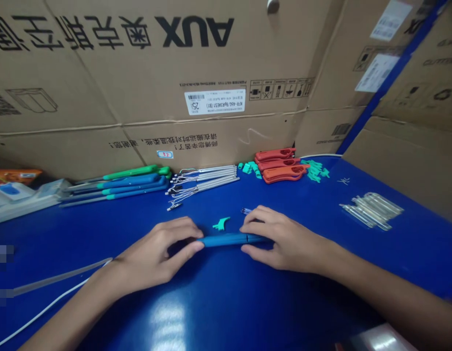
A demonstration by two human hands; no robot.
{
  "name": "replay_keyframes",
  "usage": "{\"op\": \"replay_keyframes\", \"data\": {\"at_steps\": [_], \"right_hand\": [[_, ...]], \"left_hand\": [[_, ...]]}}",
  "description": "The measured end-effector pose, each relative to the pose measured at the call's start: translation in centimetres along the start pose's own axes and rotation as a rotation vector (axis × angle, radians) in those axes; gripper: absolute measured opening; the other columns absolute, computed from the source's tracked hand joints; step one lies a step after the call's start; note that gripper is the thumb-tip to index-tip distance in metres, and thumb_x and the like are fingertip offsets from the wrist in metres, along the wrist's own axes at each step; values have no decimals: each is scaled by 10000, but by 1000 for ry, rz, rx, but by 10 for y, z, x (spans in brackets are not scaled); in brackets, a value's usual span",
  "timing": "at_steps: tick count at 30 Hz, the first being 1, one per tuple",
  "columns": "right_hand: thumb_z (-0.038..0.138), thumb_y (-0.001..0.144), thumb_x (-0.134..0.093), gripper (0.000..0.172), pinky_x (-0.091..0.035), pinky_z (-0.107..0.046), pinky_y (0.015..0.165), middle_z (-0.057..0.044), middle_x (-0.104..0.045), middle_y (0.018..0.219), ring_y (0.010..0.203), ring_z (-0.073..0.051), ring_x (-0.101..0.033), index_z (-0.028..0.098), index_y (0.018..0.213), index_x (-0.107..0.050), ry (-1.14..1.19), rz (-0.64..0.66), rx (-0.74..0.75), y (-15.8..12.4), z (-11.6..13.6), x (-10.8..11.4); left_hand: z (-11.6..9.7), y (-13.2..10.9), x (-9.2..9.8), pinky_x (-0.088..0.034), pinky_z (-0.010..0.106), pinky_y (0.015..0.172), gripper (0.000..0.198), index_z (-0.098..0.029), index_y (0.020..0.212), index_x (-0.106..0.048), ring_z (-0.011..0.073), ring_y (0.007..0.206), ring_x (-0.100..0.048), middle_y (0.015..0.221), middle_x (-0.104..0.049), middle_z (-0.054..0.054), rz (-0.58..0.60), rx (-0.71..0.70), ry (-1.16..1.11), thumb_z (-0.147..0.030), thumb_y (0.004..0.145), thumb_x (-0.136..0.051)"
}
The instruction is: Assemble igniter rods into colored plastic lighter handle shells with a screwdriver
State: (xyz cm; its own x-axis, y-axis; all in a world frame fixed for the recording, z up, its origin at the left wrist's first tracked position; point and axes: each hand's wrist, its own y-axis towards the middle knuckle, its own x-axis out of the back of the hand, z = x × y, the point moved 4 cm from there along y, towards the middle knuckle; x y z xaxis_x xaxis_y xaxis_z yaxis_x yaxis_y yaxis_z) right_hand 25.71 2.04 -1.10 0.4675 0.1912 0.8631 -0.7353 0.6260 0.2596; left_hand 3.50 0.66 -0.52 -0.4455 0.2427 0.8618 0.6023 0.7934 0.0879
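Note:
Both my hands hold one long blue plastic handle [226, 239] that lies flat on the blue table [218, 297]. My left hand [158, 253] pinches its left end between thumb and fingers. My right hand [280, 239] closes over its right end. A small teal plastic piece [221, 223] lies just behind the handle, between the hands. Something small and dark with a clear tip [245, 211] peeks out behind my right fingers.
Along the back lie blue and green long handles [119, 185], metal wire rods [202, 183], red-orange plastic grips [282, 165] and teal small parts [315, 170]. Clear tubes [372, 209] lie at right. Large cardboard boxes [156, 78] wall the table. A white cable [46, 307] runs at left.

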Motion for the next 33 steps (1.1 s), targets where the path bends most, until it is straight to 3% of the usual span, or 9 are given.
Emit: {"op": "replay_keyframes", "data": {"at_steps": [3, 7, 12, 16, 19, 24, 28, 31, 33], "right_hand": [[271, 862, -620, 195, -486, -363, 836, -99, -614, 974, 908, -207, -557, 159, 1003, -697, -3, -109, 20, 1, 5, 6], [265, 883, -601, 251, -478, -351, 824, -71, -628, 904, 854, -183, -551, 158, 1104, -656, 61, -195, 31, 0, 12, 11], [319, 869, -631, 408, -488, -342, 846, -60, -642, 961, 910, -180, -575, 181, 1247, -562, 123, -154, 22, -2, 11, 7], [389, 797, -713, 450, -486, -358, 878, -93, -635, 1006, 935, -193, -578, 151, 1164, -606, 136, -202, 171, -4, 19, 2], [416, 778, -734, 408, -505, -296, 737, -79, -618, 884, 788, -158, -571, 121, 1050, -663, 164, -231, 191, -2, 30, -3], [271, 807, -676, 120, -436, -196, 528, 13, -562, 664, 570, -79, -506, 157, 767, -677, 393, -199, -53, 6, 28, 3], [285, 741, -706, 173, -459, -199, 463, 16, -611, 633, 519, -91, -560, 158, 813, -612, 641, -278, -414, 5, -17, 39], [255, 667, -791, 258, -490, -197, 420, -18, -661, 617, 492, -116, -606, 159, 755, -568, 805, -390, -638, -9, -58, 64], [199, 708, -774, 205, -533, -190, 454, -42, -687, 630, 506, -118, -635, 156, 742, -577, 901, -502, -760, -23, -81, 73]], "left_hand": [[-4, -2, 5, -467, 236, 711, 191, -196, 961, -639, 134, 754, -599, 875, -648, 24, -129, 4, -44, -279, 955, -467], [-7, 0, 8, -444, 218, 637, 263, -177, 846, -618, 122, 664, -572, 747, -631, 3, -232, 33, -124, -295, 965, -414], [-8, 4, 9, -427, 214, 592, 385, -175, 662, -586, 119, 588, -550, 620, -602, -14, -353, 147, -206, -349, 950, -401], [-5, 5, 3, -393, 221, 534, 494, -173, 539, -550, 116, 508, -501, 519, -561, -14, -403, 272, -314, -430, 937, -410], [-6, 6, -4, -355, 232, 505, 556, -172, 499, -534, 111, 471, -454, 480, -540, -11, -370, 333, -371, -487, 938, -403], [-12, 5, -10, -388, 244, 555, 577, -178, 517, -531, 129, 521, -504, 508, -563, -2, -342, 304, -454, -511, 957, -361], [-7, 3, -11, -424, 264, 616, 502, -187, 592, -536, 149, 608, -533, 586, -569, 1, -393, 244, -210, -453, 974, -349], [-2, 4, -17, -470, 318, 769, 259, -195, 835, -612, 193, 821, -574, 824, -647, 33, -362, 130, 61, -385, 940, -470], [0, 5, -23, -451, 405, 928, 266, -210, 1124, -598, 241, 1057, -537, 1110, -641, 78, -300, 71, 152, -362, 935, -488]]}}
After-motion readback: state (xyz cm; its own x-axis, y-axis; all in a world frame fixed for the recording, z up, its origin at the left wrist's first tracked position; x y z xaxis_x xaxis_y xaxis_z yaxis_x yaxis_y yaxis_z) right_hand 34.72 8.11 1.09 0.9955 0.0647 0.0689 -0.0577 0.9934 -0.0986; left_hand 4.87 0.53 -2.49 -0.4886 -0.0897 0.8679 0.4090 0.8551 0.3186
